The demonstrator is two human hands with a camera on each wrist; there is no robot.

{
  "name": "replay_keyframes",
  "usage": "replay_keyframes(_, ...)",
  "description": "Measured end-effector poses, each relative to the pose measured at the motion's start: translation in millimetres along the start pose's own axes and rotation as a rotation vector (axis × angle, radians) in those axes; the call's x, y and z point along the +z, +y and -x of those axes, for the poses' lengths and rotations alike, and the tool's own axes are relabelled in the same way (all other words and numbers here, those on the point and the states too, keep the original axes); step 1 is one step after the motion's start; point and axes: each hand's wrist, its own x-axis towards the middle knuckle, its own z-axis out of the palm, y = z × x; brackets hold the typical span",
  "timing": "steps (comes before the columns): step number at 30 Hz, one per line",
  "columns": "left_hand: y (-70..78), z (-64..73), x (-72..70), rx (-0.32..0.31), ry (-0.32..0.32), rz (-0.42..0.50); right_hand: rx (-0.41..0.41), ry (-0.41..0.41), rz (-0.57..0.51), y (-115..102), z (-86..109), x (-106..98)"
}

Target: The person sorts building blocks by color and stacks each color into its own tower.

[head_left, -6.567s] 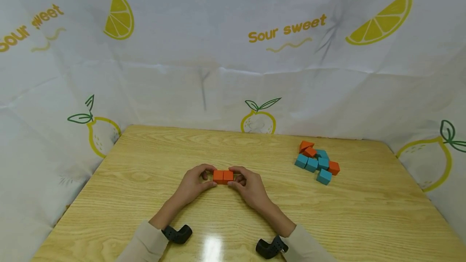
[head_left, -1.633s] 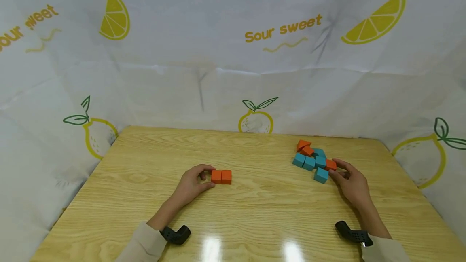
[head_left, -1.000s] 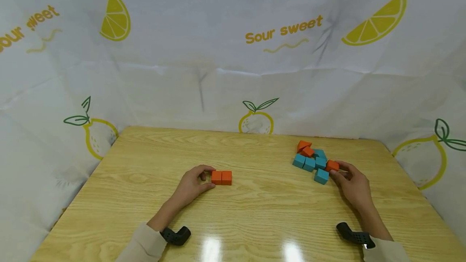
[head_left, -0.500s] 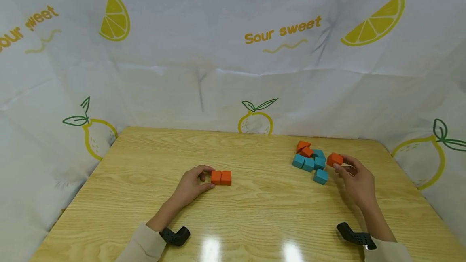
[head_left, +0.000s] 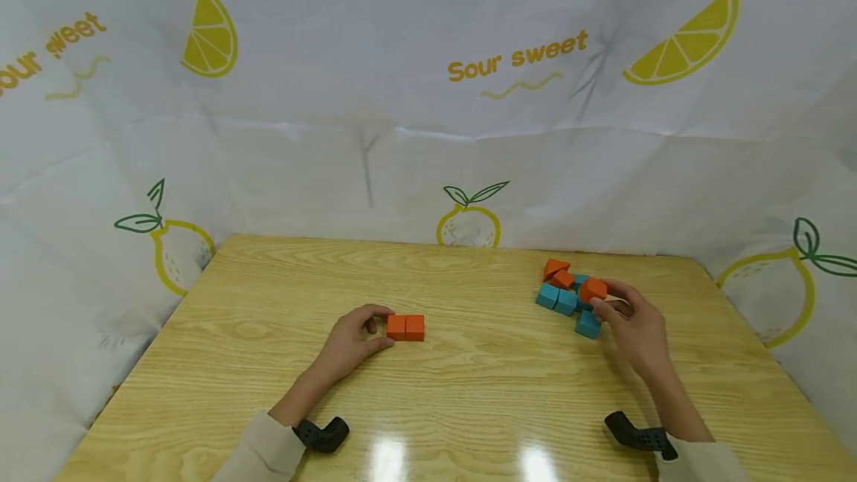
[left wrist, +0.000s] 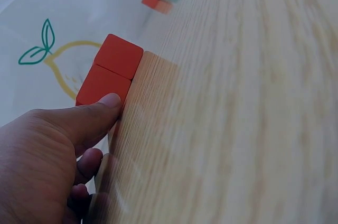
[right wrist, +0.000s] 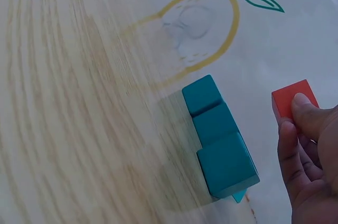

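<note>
Two orange cube blocks (head_left: 405, 327) sit side by side on the wooden table (head_left: 469, 393). My left hand (head_left: 351, 341) grips the left one of the pair between thumb and fingers; in the left wrist view the thumb lies on the nearer orange block (left wrist: 103, 85). At the right my right hand (head_left: 636, 326) pinches another orange cube block (head_left: 592, 290), held up off the table in the right wrist view. That cube hangs over the group of blue blocks (head_left: 565, 302) in the head view and partly hides some of them.
Behind the blue blocks lie an orange triangular block (head_left: 555, 268) and a small orange block (head_left: 563, 279). One blue block (head_left: 588, 324) stands nearest the front of the group. A white printed sheet (head_left: 335, 169) walls the table's back and sides.
My right hand left the orange pair, took an orange cube from the right of the blue blocks and lifted it, then shifted left over them. My left hand stays at the pair.
</note>
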Motion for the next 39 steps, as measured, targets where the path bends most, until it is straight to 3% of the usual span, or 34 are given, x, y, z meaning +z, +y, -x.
replay_keyframes(11, 2.0, 0.4, -0.5, -0.009, -0.001, 0.0, -0.023, -0.06, -0.053, -14, 3.2, 22)
replay_keyframes(25, 0.4, 0.1, 0.3, -0.017, -0.003, 0.002, -0.095, -0.141, -0.019, -22, 12.4, 55)
replay_keyframes(32, 1.2, 0.2, 0.9, -0.024, -0.003, -0.002, -0.135, -0.156, -0.062, -27, 14.0, 67)
replay_keyframes(39, -0.3, -0.6, 1.5, -0.022, -0.004, -0.003, -0.117, -0.198, -0.12, -32, 15.4, 78)
